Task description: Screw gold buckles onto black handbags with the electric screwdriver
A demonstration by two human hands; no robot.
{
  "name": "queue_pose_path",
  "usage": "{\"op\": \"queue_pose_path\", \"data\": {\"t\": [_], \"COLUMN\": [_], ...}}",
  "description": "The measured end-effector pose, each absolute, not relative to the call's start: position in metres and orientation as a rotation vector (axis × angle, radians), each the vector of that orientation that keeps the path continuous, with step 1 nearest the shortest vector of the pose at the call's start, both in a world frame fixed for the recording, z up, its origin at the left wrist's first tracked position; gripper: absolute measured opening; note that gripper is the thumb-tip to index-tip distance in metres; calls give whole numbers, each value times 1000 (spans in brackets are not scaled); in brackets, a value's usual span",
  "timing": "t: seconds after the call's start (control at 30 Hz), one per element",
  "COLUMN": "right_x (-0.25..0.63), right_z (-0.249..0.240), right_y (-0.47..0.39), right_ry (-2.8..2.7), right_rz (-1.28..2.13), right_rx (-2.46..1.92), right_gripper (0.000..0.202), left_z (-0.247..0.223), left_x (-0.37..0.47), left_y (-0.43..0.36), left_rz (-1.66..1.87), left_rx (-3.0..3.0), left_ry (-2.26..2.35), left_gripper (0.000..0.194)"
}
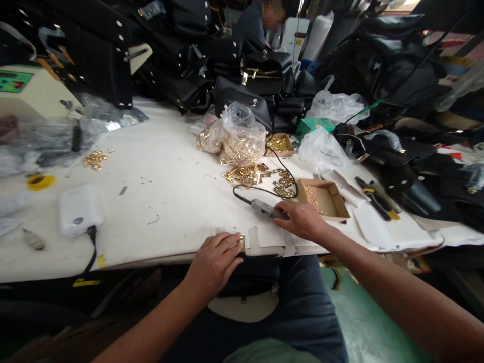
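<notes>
My left hand (217, 257) lies at the table's front edge, its fingertips on a small gold metal plate (242, 241). Under that hand, a black bag (244, 282) with a pale flap (245, 308) rests at my lap. To the right, my right hand (298, 218) has its fingers wrapped round a grey corded tool (262, 207), just above the white tabletop (170, 201). The tool's black cord loops back past a pile of gold metal parts (247, 174). Beside my right hand stands a cardboard box (335, 199) with small copper-coloured pieces.
Plastic bags of gold parts (242, 141) sit at the middle back. A white power unit (81, 209) and yellow tape (41, 182) are at left. Pliers (378, 199) lie at right. Black bags (170, 75) are heaped behind, where a person (249, 27) leans forward.
</notes>
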State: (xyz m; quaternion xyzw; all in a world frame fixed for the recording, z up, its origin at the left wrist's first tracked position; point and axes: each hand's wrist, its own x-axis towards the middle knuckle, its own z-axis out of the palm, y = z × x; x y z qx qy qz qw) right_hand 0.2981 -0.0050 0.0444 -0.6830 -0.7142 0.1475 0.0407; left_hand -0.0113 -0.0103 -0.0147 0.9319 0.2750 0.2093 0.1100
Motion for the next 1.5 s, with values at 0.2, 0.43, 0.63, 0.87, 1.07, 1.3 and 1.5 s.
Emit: {"op": "queue_pose_path", "data": {"t": [0.2, 0.43, 0.63, 0.87, 1.07, 1.3, 1.5], "right_x": [309, 260, 235, 233, 231, 228, 218], "right_z": [59, 39, 27, 18, 19, 21, 41], "right_y": [-9, 8, 18, 24, 24, 26, 15], "right_ry": [-1388, -888, -813, -859, -903, -898, -789], "right_rz": [925, 845, 745, 599, 573, 574, 690], "right_rx": [-1652, -1300, -1282, -1344, -1361, -1359, -1232], "right_gripper": [36, 38, 41, 43, 45, 43, 40], "left_z": [-14, -10, -8, -12, -10, -10, -9], "left_x": [-10, -9, -9, -9, -8, -7, -5], "left_y": [-11, -15, -16, -17, -17, -18, -17], "left_rz": [639, 606, 615, 614, 610, 637, 677], "left_rx": [2706, 2705, 2670, 2649, 2652, 2639, 2604], "left_ry": [810, 841, 862, 870, 880, 883, 893], "left_gripper": [23, 24, 24, 25, 25, 24, 22]}}
